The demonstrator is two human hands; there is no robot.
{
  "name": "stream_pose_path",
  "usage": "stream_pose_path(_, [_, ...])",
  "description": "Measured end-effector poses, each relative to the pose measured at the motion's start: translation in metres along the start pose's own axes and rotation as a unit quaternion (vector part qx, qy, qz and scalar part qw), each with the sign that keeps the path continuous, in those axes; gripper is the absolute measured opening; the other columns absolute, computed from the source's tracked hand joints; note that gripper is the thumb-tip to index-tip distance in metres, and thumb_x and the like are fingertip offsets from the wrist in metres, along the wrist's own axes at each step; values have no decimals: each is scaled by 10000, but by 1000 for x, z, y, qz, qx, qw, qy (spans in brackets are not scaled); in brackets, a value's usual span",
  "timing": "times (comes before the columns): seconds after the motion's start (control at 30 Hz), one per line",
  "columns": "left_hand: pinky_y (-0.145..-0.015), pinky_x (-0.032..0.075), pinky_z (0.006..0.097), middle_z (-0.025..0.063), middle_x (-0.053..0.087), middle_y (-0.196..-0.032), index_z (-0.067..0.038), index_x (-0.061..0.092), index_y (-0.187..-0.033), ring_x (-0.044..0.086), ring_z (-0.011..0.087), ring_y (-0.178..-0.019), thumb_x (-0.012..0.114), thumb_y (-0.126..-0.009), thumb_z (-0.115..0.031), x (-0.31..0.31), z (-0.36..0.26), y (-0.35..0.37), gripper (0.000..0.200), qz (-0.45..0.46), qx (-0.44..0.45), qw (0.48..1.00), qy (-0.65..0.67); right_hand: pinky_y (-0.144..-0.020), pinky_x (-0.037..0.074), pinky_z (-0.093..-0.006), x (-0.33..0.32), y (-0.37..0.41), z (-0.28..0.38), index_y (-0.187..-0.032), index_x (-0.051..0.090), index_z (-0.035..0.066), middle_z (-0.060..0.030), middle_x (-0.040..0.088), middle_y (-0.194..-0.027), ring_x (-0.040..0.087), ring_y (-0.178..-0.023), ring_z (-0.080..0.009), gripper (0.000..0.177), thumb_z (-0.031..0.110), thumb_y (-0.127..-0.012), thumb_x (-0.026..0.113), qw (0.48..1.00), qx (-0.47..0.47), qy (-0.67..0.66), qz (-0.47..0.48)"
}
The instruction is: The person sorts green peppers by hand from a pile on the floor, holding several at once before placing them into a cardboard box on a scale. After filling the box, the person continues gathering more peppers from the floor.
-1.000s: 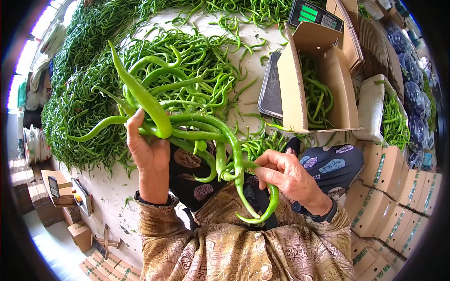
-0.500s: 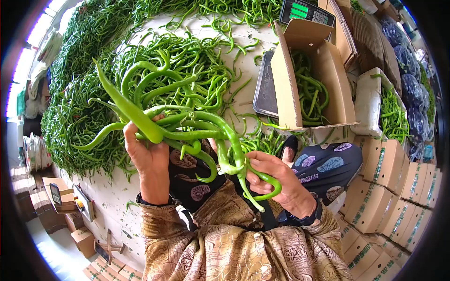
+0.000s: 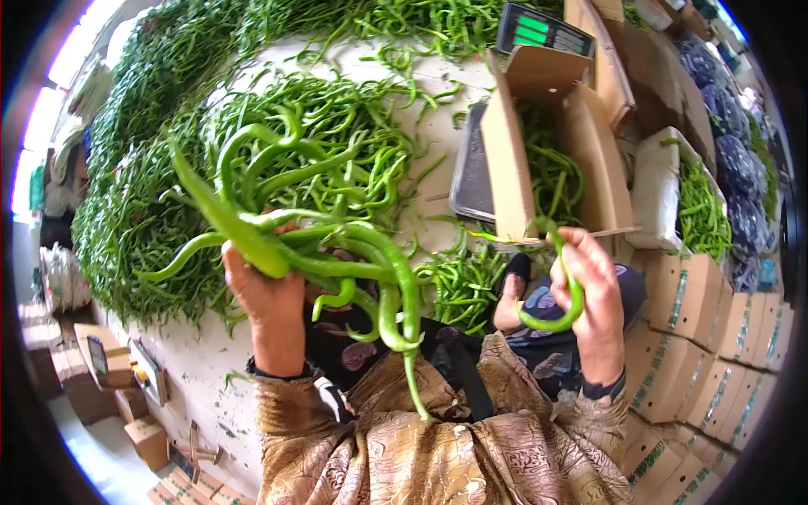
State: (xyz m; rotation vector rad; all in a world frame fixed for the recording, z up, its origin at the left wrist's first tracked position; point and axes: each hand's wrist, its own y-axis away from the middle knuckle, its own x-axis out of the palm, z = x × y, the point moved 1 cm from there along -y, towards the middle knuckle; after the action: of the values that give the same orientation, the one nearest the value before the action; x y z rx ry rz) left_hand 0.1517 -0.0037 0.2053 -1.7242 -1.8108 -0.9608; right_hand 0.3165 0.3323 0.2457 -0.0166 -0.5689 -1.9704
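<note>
Right hand (image 3: 599, 295): closed in a fingertip pinch on one pepper (image 3: 577, 299). Pepper: hook-shaped, on the finger side of the palm, toward the left hand; upper end at the fingers, long axis running from there toward the wearer, lower end bent round to the left.

Carton (image 3: 509, 160): upright, open-topped, directly beyond the right hand, the nearer of the two; near edge just past the pinched end. Contact between them: cannot be told. Contents: loose peppers (image 3: 568, 168).

Left hand (image 3: 269, 303): clenched round a bunch (image 3: 404, 290), well apart from the carton. Bunch: mostly crosswise, one thick pepper slanting up and left, several bending right and down, one tip hanging near the jacket (image 3: 379, 454).

Surroundings: scale (image 3: 467, 185), left of the carton; heap (image 3: 143, 219), beyond and left of the left hand; small heap (image 3: 463, 290), between bunch and foot (image 3: 507, 307); white crate (image 3: 651, 202), right of the carton.
</note>
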Motion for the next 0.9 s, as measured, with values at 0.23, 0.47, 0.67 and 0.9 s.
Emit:
stream_pose_path(0.23, [-767,543,434,136,620,-938,-3,557,-1091,610,241,-832,533,-942,-248,22,0,18,287,-13,-16,1000,-8,-585,441,-220,-55,-67,43,-1259,547,34,-53,641,-942,523,-670,-68,379,236,-941,590,921,-179,319,-131])
stream_pose_path(0.47, [-798,565,514,155,619,-1054,-15,508,-1230,655,313,-912,577,-912,-254,27,17,31,404,1,-66,997,30,-622,516,-287,56,-29,20,-1179,605,-32,-100,679,-1013,600,-691,-117,407,266,-908,661,930,-128,294,181])
stream_pose_path(0.67, [-768,559,435,154,632,-976,16,549,-1130,645,286,-853,573,-878,-276,34,19,34,387,19,-65,998,-5,-616,498,-276,105,-34,-14,-1050,642,-36,-103,707,-802,609,-652,-89,300,210,-883,684,918,-22,282,277])
stream_pose_path(0.9, [-777,568,452,153,644,-947,38,552,-1131,665,321,-860,579,-877,-268,38,19,31,398,5,-101,994,28,-638,514,-291,111,-24,11,-1021,572,-21,-101,706,-783,656,-706,-111,207,158,-923,611,906,-13,322,275])
